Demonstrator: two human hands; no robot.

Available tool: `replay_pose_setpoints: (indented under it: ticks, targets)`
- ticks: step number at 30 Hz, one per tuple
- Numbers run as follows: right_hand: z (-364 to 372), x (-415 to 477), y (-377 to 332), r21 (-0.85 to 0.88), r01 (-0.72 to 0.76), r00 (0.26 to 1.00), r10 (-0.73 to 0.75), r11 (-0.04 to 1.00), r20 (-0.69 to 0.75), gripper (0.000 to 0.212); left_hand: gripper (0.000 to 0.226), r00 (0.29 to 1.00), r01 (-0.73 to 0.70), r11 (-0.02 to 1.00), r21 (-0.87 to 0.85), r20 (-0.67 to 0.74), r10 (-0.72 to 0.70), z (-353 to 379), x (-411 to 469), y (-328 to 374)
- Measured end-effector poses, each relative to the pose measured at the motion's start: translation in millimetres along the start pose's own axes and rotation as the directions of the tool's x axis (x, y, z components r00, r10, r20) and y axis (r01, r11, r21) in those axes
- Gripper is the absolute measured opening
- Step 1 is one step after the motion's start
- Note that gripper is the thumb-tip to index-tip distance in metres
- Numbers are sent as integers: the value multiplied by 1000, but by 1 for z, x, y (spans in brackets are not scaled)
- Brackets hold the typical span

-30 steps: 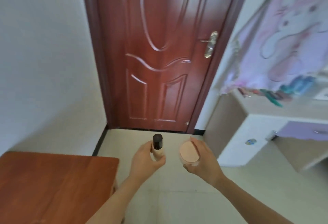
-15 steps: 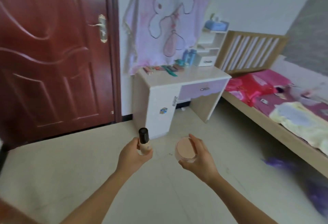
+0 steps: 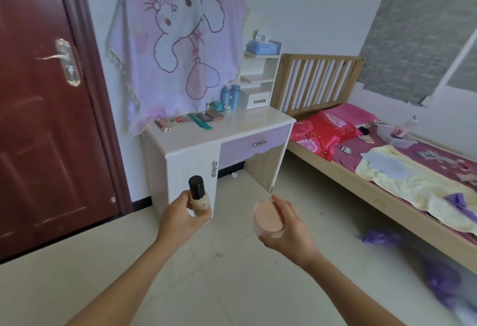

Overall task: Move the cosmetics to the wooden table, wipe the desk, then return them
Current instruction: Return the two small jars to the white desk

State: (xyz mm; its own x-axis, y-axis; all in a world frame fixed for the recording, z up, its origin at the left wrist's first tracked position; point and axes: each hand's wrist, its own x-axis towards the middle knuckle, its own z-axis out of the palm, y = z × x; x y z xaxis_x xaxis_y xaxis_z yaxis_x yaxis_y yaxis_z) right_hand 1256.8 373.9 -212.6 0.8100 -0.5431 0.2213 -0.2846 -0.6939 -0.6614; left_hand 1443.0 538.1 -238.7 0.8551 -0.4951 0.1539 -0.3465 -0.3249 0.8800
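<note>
Left hand (image 3: 180, 218) clenched round bottle (image 3: 198, 198), kept upright, low centre of frame. Right hand (image 3: 289, 227) cradling round compact (image 3: 268, 218), lid facing up. Both carried off the floor toward the surface (image 3: 247, 125), mid-frame, probably for return among remaining cosmetics (image 3: 204, 116).

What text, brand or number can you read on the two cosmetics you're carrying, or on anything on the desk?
None can be read.
foundation bottle in the left hand: a small mark on the glass, too blurred to read.
powder jar in the right hand: plain lid, no print visible.
blue bottles and palettes on the white desk: too small to tell.
</note>
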Motion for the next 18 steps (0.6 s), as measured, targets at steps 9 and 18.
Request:
replay_pose_setpoints:
  ticks: [9, 18]
  targets:
    - [-15, 114, 74, 33, -162, 984, 164, 986, -76, 89, 26, 992, -15, 1000, 7, 125, 14, 78, 133, 12]
    - [-40, 197, 198, 45, -273, 958, 276, 961, -77, 88, 23, 970, 28, 999, 27, 240, -34, 207, 223, 23]
